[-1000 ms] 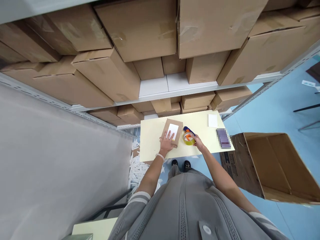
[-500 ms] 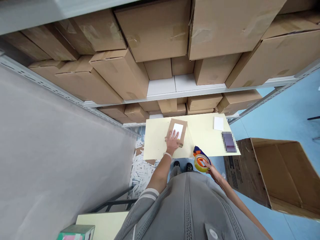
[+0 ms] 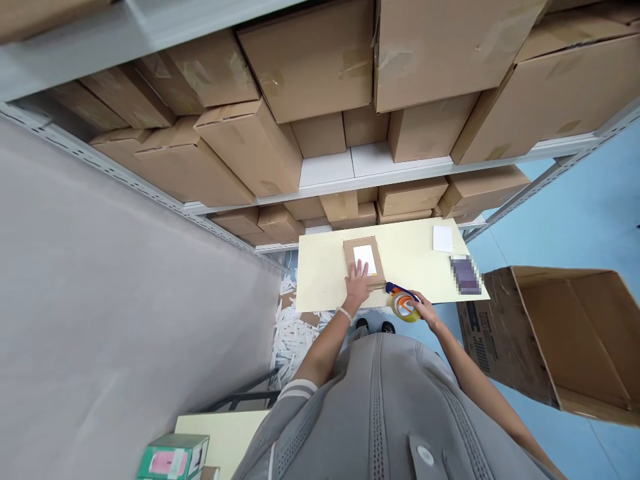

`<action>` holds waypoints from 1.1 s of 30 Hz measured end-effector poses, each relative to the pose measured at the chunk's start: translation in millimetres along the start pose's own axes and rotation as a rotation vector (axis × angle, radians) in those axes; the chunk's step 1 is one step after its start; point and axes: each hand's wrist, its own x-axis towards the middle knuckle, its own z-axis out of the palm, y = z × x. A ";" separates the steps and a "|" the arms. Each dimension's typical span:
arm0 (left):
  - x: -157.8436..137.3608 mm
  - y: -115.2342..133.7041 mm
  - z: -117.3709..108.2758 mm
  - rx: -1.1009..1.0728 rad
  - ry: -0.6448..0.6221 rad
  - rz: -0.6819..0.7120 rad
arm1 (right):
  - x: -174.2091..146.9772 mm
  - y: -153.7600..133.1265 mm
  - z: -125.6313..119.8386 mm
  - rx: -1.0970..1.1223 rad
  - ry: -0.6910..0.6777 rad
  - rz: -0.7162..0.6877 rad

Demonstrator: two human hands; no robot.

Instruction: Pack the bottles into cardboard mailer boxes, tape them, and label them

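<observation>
Shelving (image 3: 380, 175) full of cartons behind, open carton (image 3: 560, 333) on the floor to your right. Pale worktop (image 3: 320, 280) in front of you. Small brown box (image 3: 364, 261) with a white label lies flat near its front edge; your left hand (image 3: 358, 288) is flat on its near end, fingers spread. Your right hand (image 3: 423, 310) is wrapped around the tape dispenser (image 3: 403, 303), at the worktop's front edge, just right of the box's near corner.

A pale yellow rectangular worktop (image 3: 325, 273) stands before the metal shelves. On it lie a flat brown cardboard parcel with a white label (image 3: 365, 260), a white paper slip (image 3: 443, 238) and a blurred dark purple item (image 3: 465, 274). The parcel sits near the front edge, well apart from the other two.
</observation>
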 end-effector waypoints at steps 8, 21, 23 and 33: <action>-12.6 -4.3 5.1 0.013 0.041 0.040 | -14.2 5.1 -4.3 -0.007 -0.043 0.026; -18.2 -14.9 8.2 0.041 0.043 0.126 | 47.1 -36.7 -33.5 -0.196 -0.430 -0.189; -18.8 -13.8 7.5 0.040 0.036 0.115 | 55.0 -44.2 -30.9 -0.252 -0.449 -0.228; -17.1 5.5 15.2 0.005 0.067 -0.013 | 65.0 -73.6 0.8 -0.779 -0.323 -0.443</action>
